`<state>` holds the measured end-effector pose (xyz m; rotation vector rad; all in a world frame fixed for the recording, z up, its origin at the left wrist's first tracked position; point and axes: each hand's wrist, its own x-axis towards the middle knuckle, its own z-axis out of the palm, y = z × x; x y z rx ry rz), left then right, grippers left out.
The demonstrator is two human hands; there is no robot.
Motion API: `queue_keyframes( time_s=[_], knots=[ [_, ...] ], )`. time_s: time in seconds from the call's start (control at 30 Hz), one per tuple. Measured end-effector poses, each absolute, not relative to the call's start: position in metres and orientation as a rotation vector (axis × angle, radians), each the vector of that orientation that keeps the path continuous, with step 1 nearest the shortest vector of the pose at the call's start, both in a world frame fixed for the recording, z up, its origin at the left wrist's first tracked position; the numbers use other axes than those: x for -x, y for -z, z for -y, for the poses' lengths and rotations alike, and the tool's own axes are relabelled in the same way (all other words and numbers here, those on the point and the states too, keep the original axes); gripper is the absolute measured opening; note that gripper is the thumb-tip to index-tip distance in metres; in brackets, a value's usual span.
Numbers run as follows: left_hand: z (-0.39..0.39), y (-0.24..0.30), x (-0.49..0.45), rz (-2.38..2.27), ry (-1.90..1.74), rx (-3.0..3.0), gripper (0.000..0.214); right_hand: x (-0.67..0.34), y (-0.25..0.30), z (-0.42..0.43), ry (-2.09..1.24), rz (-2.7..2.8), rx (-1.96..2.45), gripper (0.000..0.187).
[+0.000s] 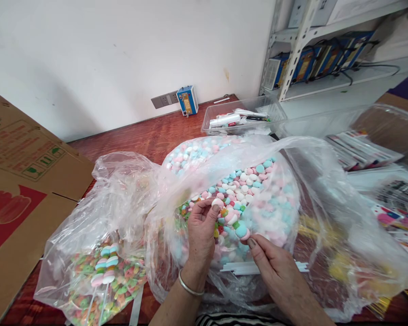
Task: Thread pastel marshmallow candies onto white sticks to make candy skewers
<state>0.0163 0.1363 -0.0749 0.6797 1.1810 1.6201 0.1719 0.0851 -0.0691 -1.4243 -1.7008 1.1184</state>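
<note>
My left hand, with a bangle on its wrist, pinches a pale pink-and-white marshmallow at the upper end of a candy skewer. My right hand grips the lower end of the candy skewer, just beneath a blue and pink marshmallow; the stick is mostly hidden by the fingers. Green and orange gummy pieces sit between its marshmallows. Behind both hands, an open clear bag holds many pink, white and blue marshmallows. White sticks lie across the plastic between my wrists.
At left, assembled candy skewers lie on a bag of gummy rings beside a cardboard box. Behind stand a clear plastic bin and a small blue device. Packets and a metal shelf are at right.
</note>
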Motion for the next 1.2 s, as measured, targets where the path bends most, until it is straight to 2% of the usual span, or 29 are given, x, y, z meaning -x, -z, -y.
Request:
queue_keyframes(
  time_s=[0.37, 0.73, 1.07, 1.2],
  knots=[
    [-0.137, 0.083, -0.016, -1.291, -1.643, -0.904, 0.016, -0.158, 0.065, -0.08, -1.2, 1.587, 1.418, 0.035],
    [-0.142, 0.091, -0.011, -1.203, -1.671, -0.987, 0.013, -0.149, 0.06, -0.082, -1.224, 1.532, 1.386, 0.029],
    [-0.154, 0.052, -0.027, -0.811, -1.615, -0.358, 0.007, -0.138, 0.077, -0.08, -0.938, 1.676, 1.307, 0.025],
    [-0.154, 0.041, -0.027, -0.655, -1.472, -0.211, 0.018, -0.137, 0.082, -0.08, -0.816, 1.735, 1.282, 0.024]
  ],
)
